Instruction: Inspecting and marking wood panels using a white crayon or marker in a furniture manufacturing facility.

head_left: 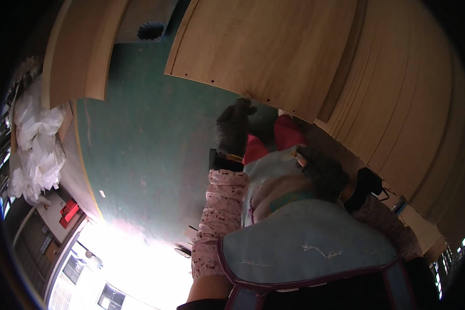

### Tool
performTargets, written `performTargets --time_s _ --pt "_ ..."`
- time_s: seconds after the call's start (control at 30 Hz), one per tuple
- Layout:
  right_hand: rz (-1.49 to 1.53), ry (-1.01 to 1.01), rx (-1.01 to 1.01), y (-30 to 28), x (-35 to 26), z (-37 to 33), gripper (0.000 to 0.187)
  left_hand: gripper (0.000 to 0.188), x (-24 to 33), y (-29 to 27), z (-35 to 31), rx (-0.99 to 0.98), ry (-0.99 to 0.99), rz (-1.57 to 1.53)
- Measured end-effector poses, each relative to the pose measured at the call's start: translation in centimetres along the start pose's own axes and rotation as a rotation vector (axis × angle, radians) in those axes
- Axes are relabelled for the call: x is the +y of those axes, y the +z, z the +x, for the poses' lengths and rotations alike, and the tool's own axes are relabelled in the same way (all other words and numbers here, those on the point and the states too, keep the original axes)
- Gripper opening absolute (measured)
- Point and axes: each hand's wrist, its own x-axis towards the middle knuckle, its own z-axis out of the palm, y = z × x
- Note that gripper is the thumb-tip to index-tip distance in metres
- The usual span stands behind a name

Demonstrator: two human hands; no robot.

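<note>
The left hand point(235, 124), in a dark glove, has its fingertips at the near edge of one broad wooden panel point(263, 46); whether they pinch it I cannot tell. The right hand point(323, 170), also gloved, is before the apron point(310, 232), fingers bent, their grip unclear. Two patterned sleeves point(225, 196) cover the forearms. At least three dark dots point(212, 81) line the panel's near edge. Further right stand many boards point(413, 93), too tightly packed to count; one curved board point(82, 57) is upper left. The floor point(150, 144) is green, with one yellow line point(82, 160), white plastic point(41, 139) and one red box point(68, 213) beyond. Open floor spreads left of the left forearm; the boards' edges run close by the right hand.
</note>
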Motion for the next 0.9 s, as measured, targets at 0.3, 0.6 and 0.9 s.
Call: performTargets --time_s 0.3,0.6,0.9 --pt "-0.299 -0.394 0.115 0.8 0.4 2.0 0.021 0.025 -4.9 1.0 0.0 -0.216 0.281 0.027" --pt "-0.234 -0.273 0.099 0.7 1.1 -0.2 0.027 0.028 -0.7 1.2 -1.0 -0.024 -0.203 0.011" --pt "-0.289 -0.284 0.085 0.1 0.8 0.5 0.026 0.029 -2.1 1.0 -1.0 -0.175 0.202 0.122"
